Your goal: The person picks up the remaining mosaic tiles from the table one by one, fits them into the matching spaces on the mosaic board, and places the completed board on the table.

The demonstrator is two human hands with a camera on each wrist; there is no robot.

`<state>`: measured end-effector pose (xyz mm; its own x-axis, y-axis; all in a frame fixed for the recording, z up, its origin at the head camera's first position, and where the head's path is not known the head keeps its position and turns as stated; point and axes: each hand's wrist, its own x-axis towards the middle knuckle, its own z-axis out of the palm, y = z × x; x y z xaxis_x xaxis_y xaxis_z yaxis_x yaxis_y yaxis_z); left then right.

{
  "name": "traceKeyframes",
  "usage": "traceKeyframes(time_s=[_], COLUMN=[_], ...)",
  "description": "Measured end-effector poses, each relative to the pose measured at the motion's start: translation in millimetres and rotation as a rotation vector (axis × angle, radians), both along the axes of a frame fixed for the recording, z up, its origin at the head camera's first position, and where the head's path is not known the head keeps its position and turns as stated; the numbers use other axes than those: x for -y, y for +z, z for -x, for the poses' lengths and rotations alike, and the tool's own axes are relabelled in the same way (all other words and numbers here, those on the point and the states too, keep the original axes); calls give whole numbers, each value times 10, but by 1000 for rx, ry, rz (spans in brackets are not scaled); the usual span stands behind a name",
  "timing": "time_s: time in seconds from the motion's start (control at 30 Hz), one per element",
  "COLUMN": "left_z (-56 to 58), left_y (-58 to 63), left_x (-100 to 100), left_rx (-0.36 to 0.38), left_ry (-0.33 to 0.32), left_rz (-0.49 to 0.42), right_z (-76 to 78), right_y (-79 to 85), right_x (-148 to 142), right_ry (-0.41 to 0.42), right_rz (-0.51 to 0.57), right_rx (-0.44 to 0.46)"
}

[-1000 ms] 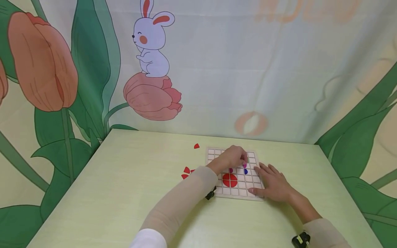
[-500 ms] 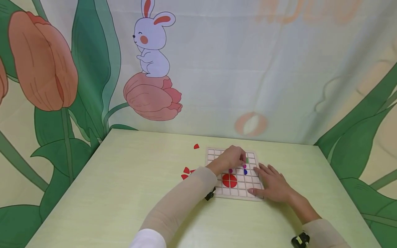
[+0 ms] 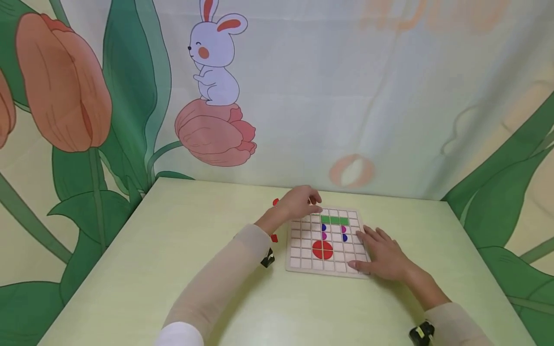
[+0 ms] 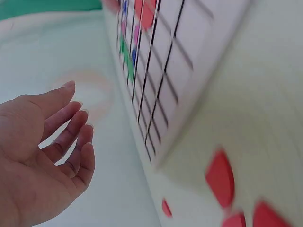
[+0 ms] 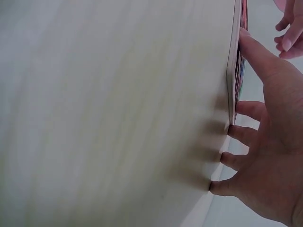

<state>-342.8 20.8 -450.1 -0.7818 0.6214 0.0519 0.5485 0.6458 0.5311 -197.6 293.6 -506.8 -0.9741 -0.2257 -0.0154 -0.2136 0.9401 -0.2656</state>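
- We find a square-grid board (image 3: 306, 263) lying flat on the worktop (image 3: 277, 307), in front of a printed curtain (image 3: 298, 96).
- We note the left hand (image 3: 298, 202) at the far left corner of the board; the left wrist view shows it apart from the board.
- Its fingers (image 4: 75, 127) are released and gently bent, with a gap between the thumb and the fingertips.
- We observe the right hand (image 3: 385, 257) at the board's right edge. Its fingers are spread and released: thumb and forefinger touch the board, the others rest on the worktop beside it.
- On the board we record a green strip (image 3: 334, 220) across three squares in an upper row.
- Below its left end, a blue half-round (image 3: 323, 227) sits above a pink half-round (image 3: 324, 236); below its right end, the colours are reversed.
- Nearer the person, we see a red disc (image 3: 322, 250) made of four quarters, each in its own square.
- Loose red pieces (image 4: 220, 177) lie on the worktop left of the board; we count four in the left wrist view, blurred.
- We log a black device (image 3: 268, 258) at the left wrist and another (image 3: 421, 333) at the right.
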Motion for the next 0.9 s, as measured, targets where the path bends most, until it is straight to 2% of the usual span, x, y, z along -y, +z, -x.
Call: traceKeyframes(time_s=[0.07, 0.17, 0.3, 0.53, 0.63, 0.9], left_z=[33, 92, 158, 257, 286, 365], left_y=[33, 16, -79, -252, -308, -450], left_x=[139, 321, 521, 740, 782, 791], left_rx=[-12, -18, -8, -10, 9, 15], left_ry=[37, 101, 199, 377, 399, 384], left_rz=[-6, 9, 56, 66, 76, 52], right_z=[8, 15, 15, 15, 11, -13], right_y=[11, 12, 3, 12, 17, 25], right_x=[-9, -17, -12, -4, -6, 11], right_ry=[3, 3, -3, -3, 1, -1], right_rz=[0, 7, 17, 15, 13, 21], right_rx=[-3, 2, 13, 14, 11, 7])
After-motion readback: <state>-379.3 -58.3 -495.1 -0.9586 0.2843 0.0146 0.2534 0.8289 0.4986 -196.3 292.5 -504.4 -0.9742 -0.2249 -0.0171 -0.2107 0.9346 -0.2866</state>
